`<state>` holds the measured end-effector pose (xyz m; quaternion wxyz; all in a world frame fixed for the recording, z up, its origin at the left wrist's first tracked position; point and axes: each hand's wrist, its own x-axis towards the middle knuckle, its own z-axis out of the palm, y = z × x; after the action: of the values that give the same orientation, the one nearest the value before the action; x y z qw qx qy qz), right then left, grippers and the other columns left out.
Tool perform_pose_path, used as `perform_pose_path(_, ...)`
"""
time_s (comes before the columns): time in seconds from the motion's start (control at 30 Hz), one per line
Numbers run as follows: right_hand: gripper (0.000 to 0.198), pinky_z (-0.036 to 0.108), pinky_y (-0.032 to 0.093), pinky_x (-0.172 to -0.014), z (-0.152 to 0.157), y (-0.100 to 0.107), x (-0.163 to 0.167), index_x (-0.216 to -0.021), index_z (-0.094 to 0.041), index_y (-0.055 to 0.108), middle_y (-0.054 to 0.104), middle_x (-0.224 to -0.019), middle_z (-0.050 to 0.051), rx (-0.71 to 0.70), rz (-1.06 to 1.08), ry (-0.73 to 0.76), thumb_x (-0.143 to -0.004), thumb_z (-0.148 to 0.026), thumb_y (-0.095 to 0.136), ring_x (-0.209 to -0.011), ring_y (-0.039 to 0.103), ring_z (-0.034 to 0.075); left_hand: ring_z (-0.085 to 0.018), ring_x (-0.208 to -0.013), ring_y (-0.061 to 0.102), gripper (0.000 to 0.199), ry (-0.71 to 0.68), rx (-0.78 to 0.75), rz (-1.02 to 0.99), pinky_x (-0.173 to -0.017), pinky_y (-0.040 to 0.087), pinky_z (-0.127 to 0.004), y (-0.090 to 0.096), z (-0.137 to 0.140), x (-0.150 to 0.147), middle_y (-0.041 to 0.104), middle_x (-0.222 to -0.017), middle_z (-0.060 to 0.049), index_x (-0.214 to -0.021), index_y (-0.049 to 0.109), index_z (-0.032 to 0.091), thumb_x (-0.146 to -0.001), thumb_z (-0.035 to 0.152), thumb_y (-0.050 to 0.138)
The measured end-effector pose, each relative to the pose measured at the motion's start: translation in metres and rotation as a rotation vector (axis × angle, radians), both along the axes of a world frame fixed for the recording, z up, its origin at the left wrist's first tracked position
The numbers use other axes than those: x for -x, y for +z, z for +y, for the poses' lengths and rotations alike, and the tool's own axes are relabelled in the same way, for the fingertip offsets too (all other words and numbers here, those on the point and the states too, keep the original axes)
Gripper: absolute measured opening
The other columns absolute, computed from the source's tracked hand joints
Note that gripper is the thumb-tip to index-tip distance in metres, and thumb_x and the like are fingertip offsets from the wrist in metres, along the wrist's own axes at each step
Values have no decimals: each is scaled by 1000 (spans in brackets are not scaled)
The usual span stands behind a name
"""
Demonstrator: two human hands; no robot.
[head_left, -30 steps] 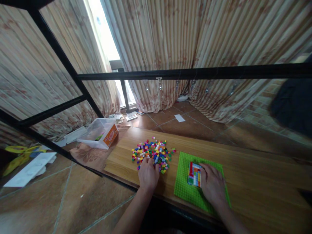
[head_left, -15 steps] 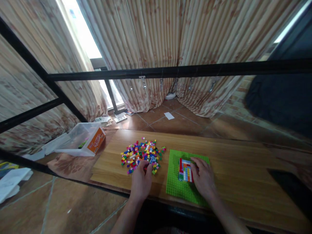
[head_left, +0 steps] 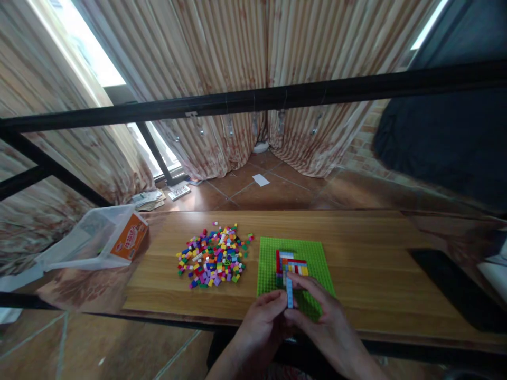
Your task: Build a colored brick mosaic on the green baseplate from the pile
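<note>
A long light-blue toy brick (head_left: 289, 293) is held upright between the fingers of both hands, above the near part of a green studded baseplate (head_left: 322, 258). My left hand (head_left: 263, 319) pinches it from the left, fingers closed. On the other side, my right hand (head_left: 322, 311) grips it with thumb and fingertips. Behind the brick, a low block of red, white, yellow and blue bricks (head_left: 297, 263) is fixed on the baseplate, its near part hidden by my hands. To the left lies a loose pile of small coloured bricks (head_left: 216, 258).
A clear plastic box (head_left: 91, 227) with an orange label lies tipped beyond the left end of the wooden table (head_left: 158, 274). A flat black object (head_left: 455, 287) rests at the right. A black metal rail (head_left: 237, 105) crosses in front of the curtains (head_left: 222, 53).
My left hand has left the brick pile and moved right with the light-blue brick. My right hand has come off the built bricks towards me and joined it. The camera view has shifted.
</note>
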<state>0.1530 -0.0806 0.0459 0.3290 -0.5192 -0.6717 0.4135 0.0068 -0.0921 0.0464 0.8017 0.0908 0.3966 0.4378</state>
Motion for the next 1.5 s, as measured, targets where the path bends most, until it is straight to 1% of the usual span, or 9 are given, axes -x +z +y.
perform_pose_path(0.1, 50, 40, 43, -99, 3, 2, -6, -127, -35, 52, 57, -124, 2, 30, 21, 23, -79, -34, 65, -115, 54, 21, -4, -51, 40, 35, -56, -16, -23, -51, 28, -20, -6, 3, -2, 47, -59, 4, -73, 64, 11, -62, 40, 80)
perform_pose_path(0.2, 45, 40, 42, -101, 12, 0, -12, -123, -33, 55, 55, -126, 3, -13, -13, 43, -80, -38, 65, -118, 51, 21, -5, -47, 38, 38, -109, -57, 21, -48, 25, -21, -12, 7, -3, 42, -54, 5, -75, 63, 13, -64, 48, 76)
perform_pose_path(0.27, 42, 41, 41, -101, 25, -4, -16, -120, -31, 58, 54, -127, 4, -90, -64, 29, -79, -40, 65, -120, 49, 23, -6, -46, 37, 41, -97, -107, 194, -46, 23, -21, -15, 12, 0, 43, -52, 5, -79, 64, 15, -66, 53, 73)
perform_pose_path(0.4, 40, 46, 39, -102, 61, -19, -18, -115, -28, 64, 52, -127, 7, -234, -203, -14, -78, -42, 67, -120, 47, 26, -7, -52, 41, 42, 96, -272, 703, -49, 28, -22, -19, 32, 13, 59, -72, 0, -94, 67, 15, -71, 50, 65)
perform_pose_path(0.53, 44, 49, 37, -103, 85, -29, -10, -113, -29, 67, 51, -131, 7, -265, -314, 18, -72, -45, 72, -122, 44, 29, -9, -54, 43, 37, 104, -334, 874, -51, 33, -22, -24, 58, 23, 56, -66, 1, -100, 67, 14, -76, 41, 59)
perform_pose_path(0.93, 46, 49, 37, -100, 94, -35, -8, -115, -32, 67, 57, -126, 6, -208, -385, 81, -71, -45, 73, -119, 46, 29, -10, -54, 47, 31, -78, -440, 844, -53, 39, -21, -31, 94, 18, 56, -58, 2, -96, 69, 14, -78, 35, 57)
perform_pose_path(1.13, 47, 48, 37, -99, 96, -34, -5, -115, -32, 66, 58, -123, 6, -202, -378, 87, -70, -42, 74, -117, 48, 28, -12, -64, 53, 25, -125, -520, 856, -57, 41, -21, -35, 104, 16, 64, -71, -2, -85, 70, 13, -76, 34, 59)
perform_pose_path(1.3, 45, 46, 39, -95, 99, -30, -3, -112, -32, 67, 62, -114, 5, -172, -358, 136, -69, -39, 75, -109, 53, 27, -9, -54, 46, 26, -135, -458, 799, -50, 36, -20, -35, 106, 16, 58, -61, 2, -81, 68, 13, -72, 37, 64)
perform_pose_path(1.5, 41, 44, 41, -92, 102, -26, -2, -109, -29, 68, 65, -107, 4, -150, -357, 168, -69, -37, 74, -103, 56, 26, -7, -51, 44, 28, -167, -407, 687, -50, 36, -21, -33, 108, 17, 57, -60, 3, -78, 65, 13, -66, 38, 70)
